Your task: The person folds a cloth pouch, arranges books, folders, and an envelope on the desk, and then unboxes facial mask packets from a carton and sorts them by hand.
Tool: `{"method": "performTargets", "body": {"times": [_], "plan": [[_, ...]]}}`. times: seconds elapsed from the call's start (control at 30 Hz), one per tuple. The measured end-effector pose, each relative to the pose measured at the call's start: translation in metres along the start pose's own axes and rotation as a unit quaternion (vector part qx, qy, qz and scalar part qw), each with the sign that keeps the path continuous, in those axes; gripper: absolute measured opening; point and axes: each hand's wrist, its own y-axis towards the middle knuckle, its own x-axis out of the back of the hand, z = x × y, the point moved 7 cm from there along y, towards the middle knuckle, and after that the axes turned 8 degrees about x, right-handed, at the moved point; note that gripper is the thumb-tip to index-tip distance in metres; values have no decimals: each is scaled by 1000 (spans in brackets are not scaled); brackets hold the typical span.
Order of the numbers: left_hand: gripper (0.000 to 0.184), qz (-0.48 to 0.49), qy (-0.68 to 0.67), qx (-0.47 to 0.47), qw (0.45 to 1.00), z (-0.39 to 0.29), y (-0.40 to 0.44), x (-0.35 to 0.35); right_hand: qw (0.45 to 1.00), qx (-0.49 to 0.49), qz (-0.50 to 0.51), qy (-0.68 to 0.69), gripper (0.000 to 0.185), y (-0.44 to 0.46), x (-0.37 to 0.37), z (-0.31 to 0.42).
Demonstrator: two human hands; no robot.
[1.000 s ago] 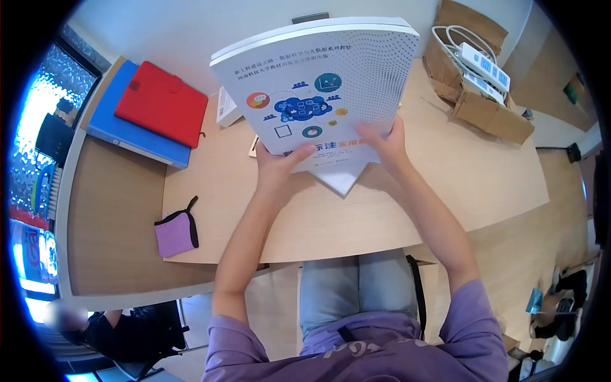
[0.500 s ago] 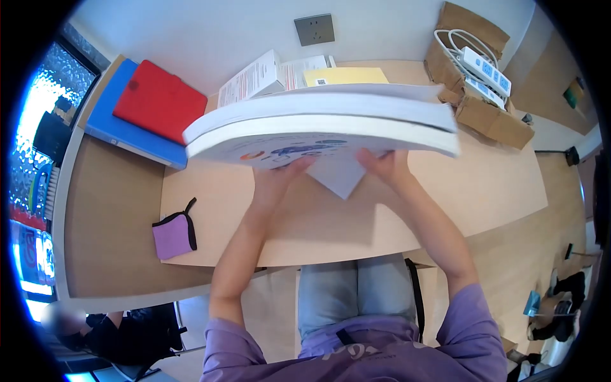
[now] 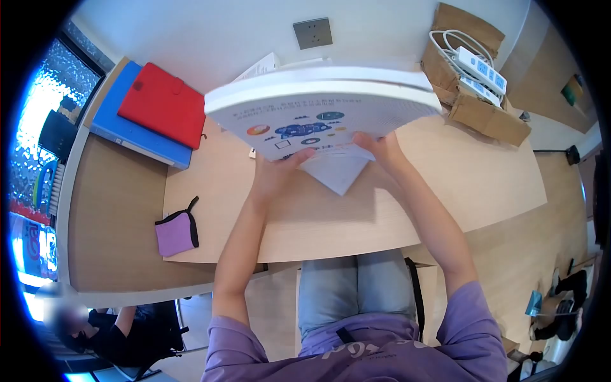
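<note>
Two thick white books (image 3: 305, 121) are held up together over the desk, one against the other. The near cover, with small coloured drawings and lines of print, faces me at a tilt. My left hand (image 3: 275, 169) grips the lower edge at the left, thumb on the cover. On the right, my right hand (image 3: 382, 151) grips the same edge, its thumb also on the cover. The other fingers of both hands are mostly hidden behind the books. Below them, between my hands, shows the corner of a white sheet (image 3: 340, 172); I cannot tell what it belongs to.
A red notebook (image 3: 167, 102) lies on a blue binder (image 3: 143, 137) at the desk's left. A purple pouch (image 3: 176, 234) is near the front left. At the back right, a cardboard box (image 3: 487, 124) holds white power strips (image 3: 482, 70). A person (image 3: 133, 334) sits at lower left.
Both hands have tipped the books so more of the near cover shows, and their upper edge has risen. The yellow item behind is now hidden.
</note>
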Motion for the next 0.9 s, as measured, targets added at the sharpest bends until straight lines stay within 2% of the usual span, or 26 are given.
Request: {"method": "performTargets", "body": {"times": [0.07,0.17,0.47,0.6,0.7,0.77,0.9], "plan": [[39,-10,2,27,1000,0,4,1,997,-31,-7,71,56,0,-5,4],[40,-43,-7,66,997,-4,1,0,998,-36,56,-20,53,7,-6,-2],[44,-8,15,67,998,1,5,4,993,-39,31,-109,43,6,-9,5],[56,-18,27,56,998,4,7,8,996,-66,-12,-52,37,1,-13,3],[55,-42,39,125,990,2,3,8,996,-80,-14,-36,34,-2,-17,9],[51,-34,11,125,992,-5,1,6,997,-69,-8,-30,34,-3,-20,11],[48,-9,-94,137,986,-5,-5,3,988,-150,-44,-8,35,-7,-26,14]]}}
